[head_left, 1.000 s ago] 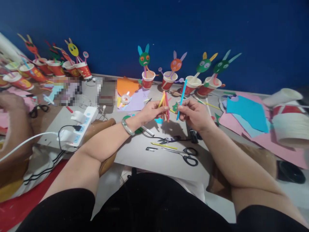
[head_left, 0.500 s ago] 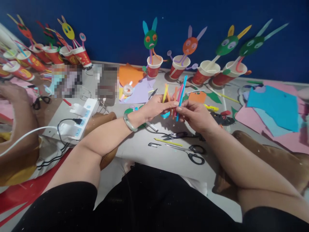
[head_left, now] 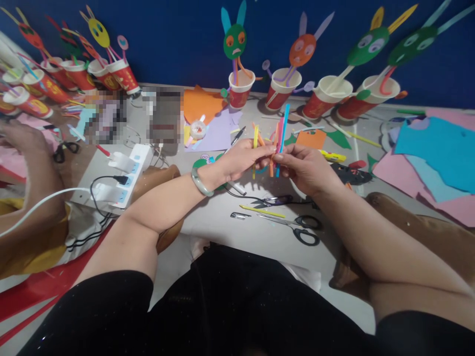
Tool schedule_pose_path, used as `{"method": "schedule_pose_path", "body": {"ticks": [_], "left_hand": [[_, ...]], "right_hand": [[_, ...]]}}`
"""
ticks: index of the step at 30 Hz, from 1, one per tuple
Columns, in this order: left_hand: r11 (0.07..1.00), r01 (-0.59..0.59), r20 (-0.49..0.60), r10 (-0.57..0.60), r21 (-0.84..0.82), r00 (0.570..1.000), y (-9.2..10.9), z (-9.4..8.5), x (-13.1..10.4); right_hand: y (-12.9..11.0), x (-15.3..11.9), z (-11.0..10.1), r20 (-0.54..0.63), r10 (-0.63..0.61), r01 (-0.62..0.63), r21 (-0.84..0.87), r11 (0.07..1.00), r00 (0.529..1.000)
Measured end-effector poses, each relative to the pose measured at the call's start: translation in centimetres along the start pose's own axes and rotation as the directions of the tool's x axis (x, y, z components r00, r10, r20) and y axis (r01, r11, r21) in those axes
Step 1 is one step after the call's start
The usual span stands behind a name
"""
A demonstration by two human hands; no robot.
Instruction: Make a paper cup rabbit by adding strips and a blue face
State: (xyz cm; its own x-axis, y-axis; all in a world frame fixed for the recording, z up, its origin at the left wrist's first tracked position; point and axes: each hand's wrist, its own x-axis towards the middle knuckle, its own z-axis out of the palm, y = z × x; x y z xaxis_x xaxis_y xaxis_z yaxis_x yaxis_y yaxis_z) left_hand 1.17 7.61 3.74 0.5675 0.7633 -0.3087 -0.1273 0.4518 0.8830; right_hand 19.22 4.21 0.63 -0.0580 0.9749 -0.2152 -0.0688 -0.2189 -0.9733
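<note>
My left hand [head_left: 247, 157], with a pale bangle [head_left: 201, 183] at its wrist, is closed on several coloured straws. Among these are a yellow straw [head_left: 255, 138] and orange ones. My right hand [head_left: 306, 168] pinches a blue straw [head_left: 285, 127] and a pink straw [head_left: 279, 136] that stand upright where the two hands meet. Below the hands on the table lie a yellow straw [head_left: 262, 211], black-handled scissors [head_left: 306, 231], a second pair of scissors [head_left: 272, 200] and a pen cap [head_left: 240, 215].
Red paper cups [head_left: 241, 91] with paper rabbit-like heads stand along the blue wall. Coloured paper sheets [head_left: 434, 148] lie at right, a purple sheet [head_left: 215, 136] behind my hands. At left are a power strip [head_left: 131, 175] with cables and another person's arm [head_left: 40, 178].
The view has shifted slightly, so the cups sit higher in the picture. Both hands still hold the straws close together; the blue straw has tilted a little.
</note>
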Motion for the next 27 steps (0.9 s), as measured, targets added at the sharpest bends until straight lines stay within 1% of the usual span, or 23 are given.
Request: {"method": "schedule_pose_path", "body": {"ticks": [3,6,14,17,19,22,25,27], "left_hand": [[1.000,0.028,0.006,-0.028,-0.005,1.000,0.21,0.10,0.00],[1.000,0.026,0.015,-0.026,0.003,1.000,0.14,0.00,0.11],[0.999,0.023,-0.022,-0.024,-0.042,0.999,-0.30,-0.40,0.38],[0.999,0.033,-0.021,-0.034,-0.033,0.999,-0.25,-0.40,0.38],[0.999,0.042,-0.026,-0.042,-0.024,0.999,-0.24,-0.40,0.38],[0.999,0.025,-0.017,-0.025,-0.020,1.000,-0.28,-0.46,0.33],[1.000,-0.003,-0.001,0.003,-0.017,1.000,-0.31,-0.54,0.25],[1.000,-0.006,-0.008,0.006,-0.010,1.000,-0.32,-0.58,0.25]], "right_hand": [[-0.09,-0.02,-0.06,-0.010,0.010,-0.010,-0.007,1.000,1.000],[-0.20,-0.12,0.01,-0.009,0.014,-0.015,-0.012,1.000,1.000],[-0.34,-0.17,0.21,0.020,0.023,-0.024,0.019,1.000,1.000],[-0.37,-0.16,0.21,0.065,0.035,-0.036,0.020,0.999,0.997],[-0.44,-0.24,0.27,0.121,0.036,-0.037,0.006,0.999,0.992],[-0.62,-0.40,0.39,0.187,0.055,-0.055,-0.006,0.998,0.981],[-0.80,-0.46,0.46,0.199,0.077,-0.079,0.002,0.997,0.977],[-0.87,-0.45,0.51,0.195,0.080,-0.082,0.003,0.997,0.978]]}}
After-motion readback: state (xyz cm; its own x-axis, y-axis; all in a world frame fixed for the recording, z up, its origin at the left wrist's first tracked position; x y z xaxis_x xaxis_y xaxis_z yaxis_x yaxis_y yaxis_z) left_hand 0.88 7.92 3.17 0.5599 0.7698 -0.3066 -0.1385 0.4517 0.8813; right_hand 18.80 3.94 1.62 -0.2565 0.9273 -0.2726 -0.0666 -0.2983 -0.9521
